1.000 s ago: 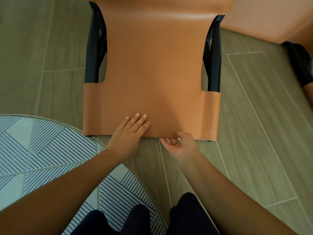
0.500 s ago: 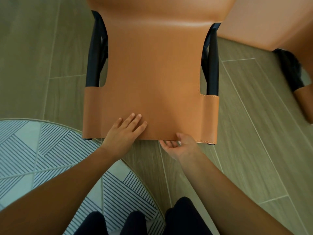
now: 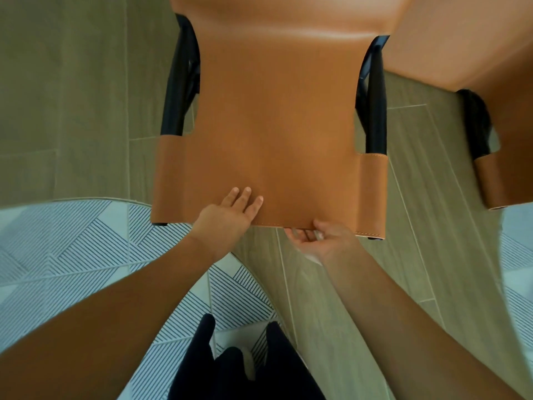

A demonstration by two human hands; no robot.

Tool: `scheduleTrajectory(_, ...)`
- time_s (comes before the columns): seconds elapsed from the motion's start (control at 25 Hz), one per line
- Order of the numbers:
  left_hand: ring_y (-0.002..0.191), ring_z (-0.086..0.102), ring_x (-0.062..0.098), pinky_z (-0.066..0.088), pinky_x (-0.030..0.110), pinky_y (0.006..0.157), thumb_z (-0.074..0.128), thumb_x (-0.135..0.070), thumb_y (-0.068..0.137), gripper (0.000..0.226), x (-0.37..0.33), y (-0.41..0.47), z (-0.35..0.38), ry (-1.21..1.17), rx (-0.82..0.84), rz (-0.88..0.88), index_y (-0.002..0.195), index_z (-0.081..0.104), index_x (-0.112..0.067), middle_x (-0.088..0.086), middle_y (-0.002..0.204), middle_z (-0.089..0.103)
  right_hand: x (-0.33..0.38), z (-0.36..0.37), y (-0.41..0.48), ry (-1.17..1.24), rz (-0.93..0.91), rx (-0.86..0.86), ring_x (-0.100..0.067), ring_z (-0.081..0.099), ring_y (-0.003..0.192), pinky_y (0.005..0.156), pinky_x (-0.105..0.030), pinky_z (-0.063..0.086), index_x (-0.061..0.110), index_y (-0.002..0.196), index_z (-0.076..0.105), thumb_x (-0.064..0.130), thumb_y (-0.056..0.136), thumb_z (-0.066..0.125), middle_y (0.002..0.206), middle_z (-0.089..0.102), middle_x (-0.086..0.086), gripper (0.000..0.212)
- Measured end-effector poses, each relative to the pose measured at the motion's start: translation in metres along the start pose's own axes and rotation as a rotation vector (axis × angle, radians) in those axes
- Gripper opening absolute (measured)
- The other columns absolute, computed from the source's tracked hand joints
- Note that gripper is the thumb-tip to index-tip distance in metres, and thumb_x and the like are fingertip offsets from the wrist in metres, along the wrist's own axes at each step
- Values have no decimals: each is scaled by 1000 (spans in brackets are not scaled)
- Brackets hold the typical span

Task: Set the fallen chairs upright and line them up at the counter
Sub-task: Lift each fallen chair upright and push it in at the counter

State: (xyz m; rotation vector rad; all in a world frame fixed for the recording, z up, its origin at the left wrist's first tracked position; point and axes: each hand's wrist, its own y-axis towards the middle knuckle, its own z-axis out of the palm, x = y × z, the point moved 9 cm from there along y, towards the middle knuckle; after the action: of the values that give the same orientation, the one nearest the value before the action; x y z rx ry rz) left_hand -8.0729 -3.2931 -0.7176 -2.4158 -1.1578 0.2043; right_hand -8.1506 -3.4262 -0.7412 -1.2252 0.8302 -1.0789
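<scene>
A tan leather chair (image 3: 277, 125) with a black metal frame fills the middle of the head view, its backrest towards me. My left hand (image 3: 227, 217) lies flat on the backrest's top edge with straight fingers. Palm up, my right hand (image 3: 323, 241) curls its fingers under that same edge and its thumb lies over it. A second tan chair (image 3: 476, 62) stands close on the right, partly cut off by the frame.
Wood-look floor planks (image 3: 72, 96) run under both chairs. A round rug with a blue-and-white striped pattern (image 3: 72, 255) lies at my lower left, and my dark trouser legs (image 3: 245, 365) show at the bottom. Another pale patterned patch (image 3: 516, 255) shows at the right edge.
The view has shifted so the second chair on the right shows more. Both hands stay on the backrest's top edge, the left one slightly further over it.
</scene>
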Motion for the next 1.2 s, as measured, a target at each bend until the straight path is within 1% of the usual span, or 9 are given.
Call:
scheduleTrajectory(0.08,149,9,26,51,35,87,40,4,93,80,3,-16,-40,2,18,28,153,-7,-18,10,162,0,6,9,-42,33,-3,4,-32,56,92,90,-54,46,-3,87,48,5,102,43,96,59,-14,18)
scheduleTrajectory(0.32,147,19,24,54,35,86,43,4,94,78,22,-58,-161,14,-16,58,154,-1,-20,9,162,9,26,53,-165,-13,-27,28,-36,61,113,96,-56,48,-4,90,52,-2,100,42,110,66,-18,14)
scheduleTrajectory(0.6,143,31,22,43,36,104,42,-1,96,68,78,-66,-307,-16,-148,4,154,14,-22,7,157,28,66,149,-278,-37,-88,82,-37,58,119,96,-54,46,-7,91,51,-7,99,39,127,62,-20,15)
scheduleTrajectory(0.72,131,46,24,47,38,95,46,-1,93,62,103,-55,-373,-32,-237,-65,150,27,-19,7,144,47,92,196,-318,-31,-138,92,-35,58,119,101,-51,46,-7,87,52,-11,97,41,127,62,-19,15)
scheduleTrajectory(0.84,124,52,23,52,38,87,48,2,91,65,125,-35,-422,-45,-235,-86,149,29,-21,4,137,52,116,237,-345,-33,-177,120,-35,57,121,102,-50,46,-7,86,52,-11,97,41,126,61,-18,16)
scheduleTrajectory(0.92,118,55,21,53,35,80,48,2,91,65,141,-24,-452,-48,-261,-106,148,31,-24,0,133,54,135,265,-361,-52,-207,149,-35,56,121,103,-50,45,-9,99,54,-11,98,40,123,60,-18,14)
scheduleTrajectory(1.04,123,52,19,46,34,90,46,0,93,63,164,-10,-498,-126,-307,-205,147,33,-28,-3,140,50,166,307,-381,-88,-246,161,-34,60,99,98,-52,47,-7,119,52,-14,96,41,107,60,-15,26)
scheduleTrajectory(1.12,125,50,18,40,32,99,46,-2,94,60,180,7,-529,-162,-334,-259,146,35,-30,-5,142,48,189,335,-390,-112,-281,150,-33,57,77,88,-55,51,-2,115,51,-17,94,42,96,57,-14,27)
scheduleTrajectory(1.2,125,50,16,37,31,102,47,-5,94,58,193,24,-553,-171,-320,-284,145,38,-31,-7,142,49,206,364,-400,-159,-313,166,-34,55,72,76,-56,53,-4,105,49,-20,92,41,92,54,-17,22)
